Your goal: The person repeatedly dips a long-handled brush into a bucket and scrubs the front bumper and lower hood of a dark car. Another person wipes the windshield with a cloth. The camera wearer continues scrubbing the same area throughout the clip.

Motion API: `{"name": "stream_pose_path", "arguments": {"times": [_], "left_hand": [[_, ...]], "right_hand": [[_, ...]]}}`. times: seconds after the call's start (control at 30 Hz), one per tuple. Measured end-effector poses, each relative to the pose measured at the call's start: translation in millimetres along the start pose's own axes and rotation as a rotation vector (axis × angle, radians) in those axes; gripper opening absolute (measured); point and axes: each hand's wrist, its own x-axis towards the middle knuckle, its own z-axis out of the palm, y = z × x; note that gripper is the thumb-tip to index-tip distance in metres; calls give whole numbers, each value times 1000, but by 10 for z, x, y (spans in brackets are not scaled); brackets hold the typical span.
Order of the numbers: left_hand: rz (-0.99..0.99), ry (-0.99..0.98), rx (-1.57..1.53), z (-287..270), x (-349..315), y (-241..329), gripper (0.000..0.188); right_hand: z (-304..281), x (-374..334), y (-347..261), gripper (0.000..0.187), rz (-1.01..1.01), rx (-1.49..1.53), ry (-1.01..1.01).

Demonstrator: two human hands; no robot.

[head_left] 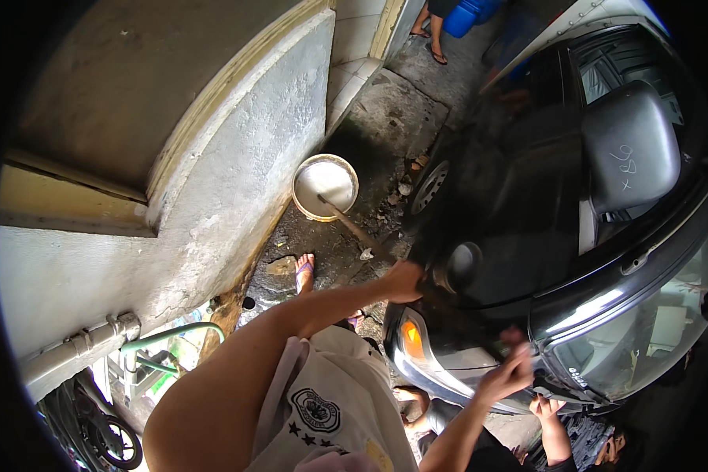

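A round bucket [297, 202] stands on the wet ground beside the wall, with whitish liquid [334, 178] inside. A long wooden stick [354, 226] leans out of it, its lower end dipping into the liquid. My left hand [404, 282] is closed round the stick, next to the front of a black car [511, 212]. Farther along the same line, over the car's hood, my right hand [510, 373] has curled fingers, partly smeared by motion. The stick's dark upper part seems to run into it, though it barely shows against the car.
A rough whitewashed wall [244, 141] borders the left, with a pipe [79, 346], green hose [173, 334] and motorcycle [102, 433] nearby. Another person's hand [547, 407] is at the car's lower edge. Someone's legs [437, 35] and a blue container [466, 17] are at the back. Rubble [397, 197] lies by the wheel.
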Motion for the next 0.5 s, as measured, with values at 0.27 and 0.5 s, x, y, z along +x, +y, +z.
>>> {"name": "stream_pose_path", "arguments": {"times": [0.27, 0.5], "left_hand": [[-117, 189, -180, -1006, 346, -184, 24], [61, 269, -172, -150, -868, -615, 21]], "right_hand": [[1217, 994, -1138, 28, -126, 92, -267], [674, -742, -486, 26, -337, 153, -454]]}}
